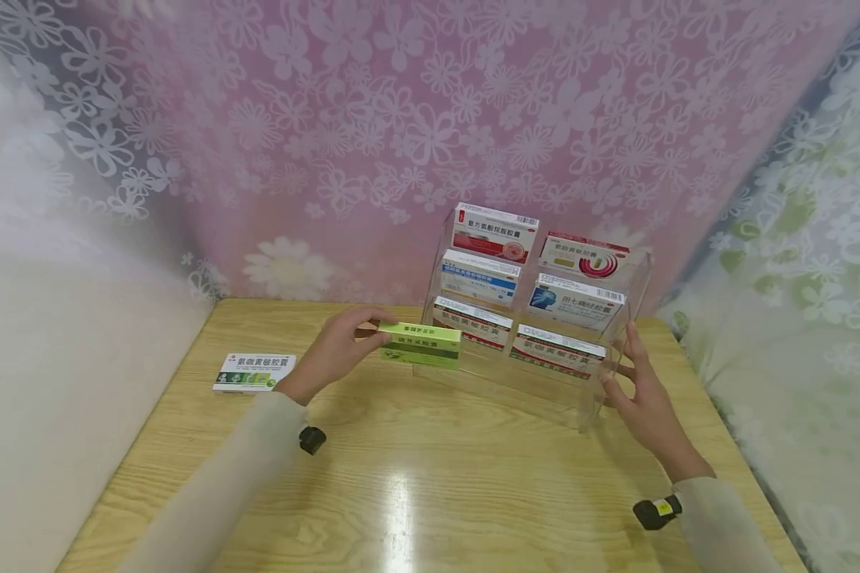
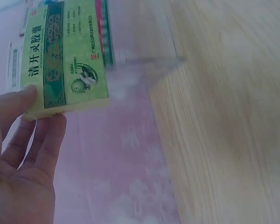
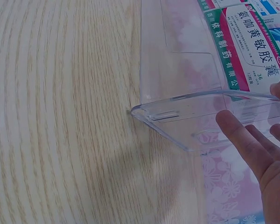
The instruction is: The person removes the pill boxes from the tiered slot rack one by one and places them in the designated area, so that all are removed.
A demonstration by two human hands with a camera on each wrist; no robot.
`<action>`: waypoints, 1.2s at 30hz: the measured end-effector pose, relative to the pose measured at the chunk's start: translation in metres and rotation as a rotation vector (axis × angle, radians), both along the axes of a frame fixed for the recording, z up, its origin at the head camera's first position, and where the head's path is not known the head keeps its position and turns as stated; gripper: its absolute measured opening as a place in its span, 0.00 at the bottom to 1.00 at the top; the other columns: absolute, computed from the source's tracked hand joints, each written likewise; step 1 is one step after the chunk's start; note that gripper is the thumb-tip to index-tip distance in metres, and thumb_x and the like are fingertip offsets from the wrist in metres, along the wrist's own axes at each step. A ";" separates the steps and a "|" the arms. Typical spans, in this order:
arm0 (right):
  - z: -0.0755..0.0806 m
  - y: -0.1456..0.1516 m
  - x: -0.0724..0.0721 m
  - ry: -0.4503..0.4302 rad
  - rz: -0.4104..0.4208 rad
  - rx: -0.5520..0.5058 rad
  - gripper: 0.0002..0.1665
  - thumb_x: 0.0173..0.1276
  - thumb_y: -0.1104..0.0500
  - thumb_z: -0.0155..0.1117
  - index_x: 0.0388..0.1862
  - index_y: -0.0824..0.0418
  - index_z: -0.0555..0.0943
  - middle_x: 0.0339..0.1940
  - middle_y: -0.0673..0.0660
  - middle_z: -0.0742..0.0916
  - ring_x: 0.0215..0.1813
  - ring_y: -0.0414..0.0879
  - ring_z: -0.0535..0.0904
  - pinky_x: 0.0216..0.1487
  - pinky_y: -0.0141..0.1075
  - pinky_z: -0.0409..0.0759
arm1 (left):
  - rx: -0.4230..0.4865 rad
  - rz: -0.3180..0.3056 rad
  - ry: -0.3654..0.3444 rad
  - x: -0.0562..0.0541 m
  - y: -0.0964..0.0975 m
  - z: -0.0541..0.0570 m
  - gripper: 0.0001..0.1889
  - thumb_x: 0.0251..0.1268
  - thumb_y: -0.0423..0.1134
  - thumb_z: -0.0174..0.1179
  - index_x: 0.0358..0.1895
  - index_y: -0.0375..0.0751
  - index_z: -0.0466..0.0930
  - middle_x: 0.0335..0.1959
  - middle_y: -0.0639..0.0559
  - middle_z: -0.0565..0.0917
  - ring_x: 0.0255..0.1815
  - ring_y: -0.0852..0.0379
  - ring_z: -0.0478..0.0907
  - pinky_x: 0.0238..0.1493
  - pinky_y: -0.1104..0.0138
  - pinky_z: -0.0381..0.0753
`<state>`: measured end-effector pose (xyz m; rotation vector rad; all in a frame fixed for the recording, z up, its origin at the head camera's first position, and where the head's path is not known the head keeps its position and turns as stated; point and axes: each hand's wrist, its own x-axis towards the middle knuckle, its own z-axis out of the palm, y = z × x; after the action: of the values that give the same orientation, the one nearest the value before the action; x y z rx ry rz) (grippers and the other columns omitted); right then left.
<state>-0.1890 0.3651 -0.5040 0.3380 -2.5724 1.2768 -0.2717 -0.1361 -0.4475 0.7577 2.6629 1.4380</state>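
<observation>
My left hand [image 1: 333,354] pinches a green medicine box [image 1: 426,346] by its left end, thumb on one face and fingers beneath in the left wrist view. This box overlaps the lower left of a clear plastic display rack [image 1: 502,383] in the head view. Several medicine boxes stand in the rack in two columns, among them a red and white box [image 1: 493,235] at upper left and a blue and white box [image 1: 576,306] at middle right. At the rack's right side, my right hand [image 1: 645,402] holds its edge between thumb and fingers.
A white and green medicine box [image 1: 254,372] lies flat on the wooden table [image 1: 344,493], left of my left forearm. Behind the table hangs a pink flowered cloth [image 1: 315,159]. Pale curtains [image 1: 817,318] flank both sides.
</observation>
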 end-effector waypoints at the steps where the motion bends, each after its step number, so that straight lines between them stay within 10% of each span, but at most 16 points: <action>1: 0.000 0.000 0.000 -0.001 -0.001 0.000 0.59 0.83 0.68 0.61 0.94 0.42 0.34 0.85 0.75 0.63 0.67 0.26 0.72 0.38 0.26 0.89 | -0.014 0.010 0.000 -0.001 -0.009 0.000 0.16 0.80 0.37 0.67 0.66 0.50 0.85 0.68 0.46 0.83 0.69 0.45 0.80 0.70 0.51 0.85; 18: 0.000 -0.001 0.002 -0.002 0.012 -0.010 0.59 0.84 0.68 0.61 0.94 0.43 0.34 0.85 0.76 0.62 0.65 0.16 0.67 0.38 0.26 0.88 | -0.271 0.102 -0.144 -0.007 -0.134 -0.040 0.19 0.85 0.39 0.60 0.73 0.42 0.80 0.75 0.38 0.79 0.70 0.36 0.78 0.64 0.38 0.82; 25: 0.001 -0.004 0.002 -0.015 0.013 -0.021 0.60 0.84 0.69 0.60 0.93 0.43 0.33 0.85 0.77 0.62 0.70 0.76 0.74 0.38 0.26 0.89 | -0.290 0.077 -0.192 -0.005 -0.143 -0.050 0.19 0.88 0.38 0.57 0.73 0.40 0.79 0.73 0.35 0.80 0.66 0.36 0.80 0.61 0.41 0.84; 36: 0.004 -0.003 0.004 -0.032 0.014 0.003 0.60 0.85 0.68 0.59 0.93 0.42 0.31 0.86 0.76 0.61 0.71 0.80 0.72 0.40 0.24 0.87 | -0.314 0.058 -0.145 -0.012 -0.146 -0.072 0.24 0.88 0.40 0.58 0.78 0.38 0.75 0.75 0.35 0.78 0.72 0.32 0.75 0.69 0.34 0.77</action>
<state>-0.1854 0.3618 -0.4999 0.3390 -2.6033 1.2929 -0.2841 -0.2823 -0.5195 0.5314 2.7209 1.0013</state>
